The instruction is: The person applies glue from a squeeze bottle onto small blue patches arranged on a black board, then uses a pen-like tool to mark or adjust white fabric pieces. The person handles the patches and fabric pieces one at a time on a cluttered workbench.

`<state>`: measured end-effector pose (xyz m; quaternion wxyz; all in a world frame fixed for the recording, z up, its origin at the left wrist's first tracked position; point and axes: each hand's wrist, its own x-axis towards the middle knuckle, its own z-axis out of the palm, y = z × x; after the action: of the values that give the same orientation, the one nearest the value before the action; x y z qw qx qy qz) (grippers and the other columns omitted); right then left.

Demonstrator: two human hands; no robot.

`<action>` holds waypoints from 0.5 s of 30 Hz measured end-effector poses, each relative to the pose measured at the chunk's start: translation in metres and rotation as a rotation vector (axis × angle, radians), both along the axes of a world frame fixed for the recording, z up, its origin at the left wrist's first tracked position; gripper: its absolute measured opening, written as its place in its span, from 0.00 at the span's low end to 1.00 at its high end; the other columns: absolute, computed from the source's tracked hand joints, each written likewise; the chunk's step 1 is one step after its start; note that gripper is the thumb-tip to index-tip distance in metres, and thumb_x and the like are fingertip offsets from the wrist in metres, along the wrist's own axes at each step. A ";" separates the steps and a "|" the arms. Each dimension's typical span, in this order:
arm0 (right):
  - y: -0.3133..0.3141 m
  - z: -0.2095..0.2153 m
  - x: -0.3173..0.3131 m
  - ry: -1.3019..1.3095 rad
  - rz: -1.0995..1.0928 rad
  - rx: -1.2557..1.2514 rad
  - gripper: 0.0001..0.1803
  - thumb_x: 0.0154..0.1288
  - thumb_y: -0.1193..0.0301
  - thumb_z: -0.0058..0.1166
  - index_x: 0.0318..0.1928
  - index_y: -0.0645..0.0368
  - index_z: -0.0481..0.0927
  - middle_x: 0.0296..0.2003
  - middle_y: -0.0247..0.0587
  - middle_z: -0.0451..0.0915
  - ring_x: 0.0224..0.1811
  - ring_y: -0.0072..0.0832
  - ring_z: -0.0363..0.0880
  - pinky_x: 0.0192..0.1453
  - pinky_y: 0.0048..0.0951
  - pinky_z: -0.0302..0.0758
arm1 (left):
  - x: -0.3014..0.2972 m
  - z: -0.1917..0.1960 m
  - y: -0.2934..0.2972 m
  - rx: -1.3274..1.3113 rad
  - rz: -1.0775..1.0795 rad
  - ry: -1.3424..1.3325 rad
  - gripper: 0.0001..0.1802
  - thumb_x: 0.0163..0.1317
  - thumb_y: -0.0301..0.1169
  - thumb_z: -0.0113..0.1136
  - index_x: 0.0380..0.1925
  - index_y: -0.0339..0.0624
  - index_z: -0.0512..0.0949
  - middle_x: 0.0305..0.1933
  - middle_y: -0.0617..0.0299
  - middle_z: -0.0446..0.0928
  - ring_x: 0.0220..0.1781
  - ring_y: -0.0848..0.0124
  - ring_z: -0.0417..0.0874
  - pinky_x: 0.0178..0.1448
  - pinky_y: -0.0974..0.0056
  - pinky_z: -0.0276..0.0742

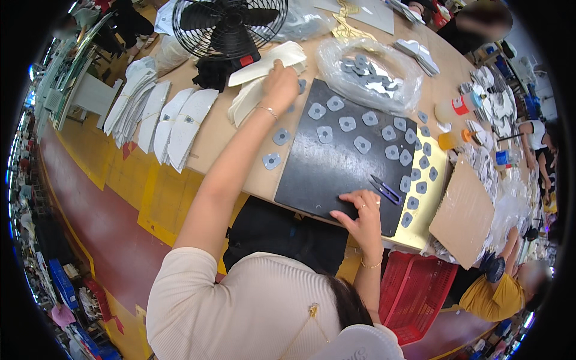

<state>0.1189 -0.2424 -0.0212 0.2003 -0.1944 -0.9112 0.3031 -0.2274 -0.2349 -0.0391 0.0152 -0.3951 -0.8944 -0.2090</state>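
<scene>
While right hand lies flat, open, on glossy black board, left hand pinches white curved sheet.

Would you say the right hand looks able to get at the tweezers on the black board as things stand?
Probably yes. The right hand rests flat on the black board, and the tweezers lie just beside its fingertips with nothing between them. The grey pads nearby sit off to the side, not in the way.

one black fan, one black board, two glue bottles
</scene>
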 end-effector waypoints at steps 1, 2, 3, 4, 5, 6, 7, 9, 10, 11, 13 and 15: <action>-0.002 0.004 -0.003 -0.015 -0.006 -0.009 0.21 0.44 0.62 0.70 0.38 0.58 0.80 0.34 0.38 0.76 0.40 0.36 0.72 0.50 0.35 0.63 | 0.001 -0.007 0.001 0.026 0.036 0.134 0.12 0.54 0.28 0.56 0.34 0.32 0.82 0.58 0.41 0.70 0.46 0.50 0.81 0.48 0.53 0.79; -0.004 0.006 -0.003 -0.005 -0.024 0.002 0.21 0.44 0.62 0.70 0.38 0.58 0.80 0.34 0.38 0.76 0.40 0.37 0.72 0.51 0.34 0.63 | 0.001 -0.013 0.005 0.002 0.060 0.138 0.12 0.55 0.28 0.55 0.35 0.32 0.82 0.61 0.40 0.68 0.47 0.50 0.81 0.48 0.53 0.79; -0.005 0.007 -0.003 0.006 -0.034 0.011 0.21 0.44 0.62 0.70 0.37 0.58 0.80 0.33 0.38 0.76 0.40 0.37 0.72 0.51 0.34 0.63 | 0.002 -0.013 0.007 -0.025 0.092 0.144 0.13 0.55 0.27 0.54 0.35 0.32 0.82 0.63 0.39 0.66 0.47 0.50 0.82 0.48 0.52 0.79; -0.005 0.005 -0.002 0.022 -0.041 0.015 0.20 0.44 0.62 0.70 0.37 0.58 0.80 0.33 0.38 0.76 0.40 0.37 0.72 0.51 0.34 0.62 | 0.007 -0.002 0.010 -0.078 0.064 0.060 0.14 0.56 0.27 0.52 0.38 0.32 0.82 0.64 0.39 0.66 0.50 0.51 0.81 0.49 0.53 0.79; -0.006 0.003 0.000 0.009 -0.051 -0.001 0.20 0.43 0.63 0.70 0.37 0.58 0.80 0.33 0.38 0.75 0.39 0.37 0.71 0.50 0.35 0.62 | 0.004 -0.009 0.005 0.062 0.011 0.078 0.11 0.56 0.23 0.50 0.35 0.27 0.78 0.60 0.31 0.66 0.51 0.45 0.78 0.53 0.51 0.77; -0.006 -0.002 0.002 0.009 -0.055 -0.003 0.19 0.43 0.65 0.70 0.37 0.58 0.80 0.33 0.39 0.75 0.39 0.38 0.70 0.49 0.35 0.63 | 0.006 0.000 0.000 0.078 -0.030 -0.010 0.09 0.55 0.23 0.50 0.32 0.30 0.78 0.59 0.32 0.67 0.50 0.46 0.78 0.50 0.50 0.76; -0.006 -0.003 0.003 0.008 -0.063 -0.006 0.19 0.43 0.65 0.70 0.36 0.58 0.80 0.33 0.39 0.75 0.39 0.38 0.70 0.49 0.35 0.63 | 0.014 0.009 -0.009 0.300 -0.015 -0.011 0.07 0.58 0.25 0.52 0.31 0.33 0.78 0.46 0.37 0.75 0.43 0.48 0.80 0.45 0.49 0.75; -0.008 -0.003 0.001 0.015 -0.065 -0.005 0.18 0.44 0.67 0.70 0.36 0.59 0.80 0.33 0.40 0.75 0.39 0.37 0.70 0.49 0.34 0.63 | 0.014 0.029 -0.040 0.380 -0.005 -0.092 0.08 0.61 0.28 0.52 0.31 0.35 0.78 0.37 0.40 0.77 0.39 0.49 0.81 0.43 0.50 0.74; -0.009 -0.004 -0.001 0.023 -0.061 -0.002 0.17 0.44 0.67 0.70 0.36 0.59 0.80 0.33 0.40 0.75 0.40 0.37 0.70 0.49 0.34 0.64 | 0.013 0.035 -0.055 0.423 -0.006 -0.131 0.08 0.62 0.30 0.53 0.32 0.36 0.78 0.33 0.42 0.78 0.37 0.49 0.81 0.41 0.50 0.74; -0.009 -0.004 -0.001 0.031 -0.069 0.007 0.17 0.45 0.68 0.70 0.36 0.59 0.81 0.33 0.40 0.75 0.40 0.37 0.70 0.49 0.34 0.64 | 0.011 0.038 -0.072 0.442 0.069 -0.095 0.13 0.64 0.36 0.55 0.32 0.37 0.79 0.24 0.44 0.76 0.32 0.49 0.81 0.39 0.50 0.72; -0.010 -0.004 0.001 0.030 -0.080 -0.004 0.16 0.45 0.69 0.69 0.36 0.59 0.81 0.33 0.40 0.75 0.40 0.37 0.71 0.49 0.33 0.64 | -0.010 0.043 -0.122 0.328 0.122 -0.129 0.16 0.63 0.40 0.56 0.31 0.36 0.80 0.28 0.43 0.78 0.33 0.49 0.80 0.39 0.51 0.73; -0.012 -0.006 0.000 0.049 -0.076 -0.004 0.14 0.47 0.72 0.68 0.35 0.59 0.81 0.32 0.40 0.75 0.39 0.37 0.71 0.49 0.34 0.64 | -0.032 0.060 -0.179 0.438 0.287 -0.046 0.18 0.62 0.43 0.58 0.31 0.36 0.81 0.28 0.44 0.78 0.32 0.50 0.80 0.38 0.52 0.73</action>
<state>0.1193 -0.2547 -0.0270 0.2336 -0.2217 -0.8973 0.3020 -0.2593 -0.4141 0.0209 0.1096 -0.2468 -0.8749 -0.4021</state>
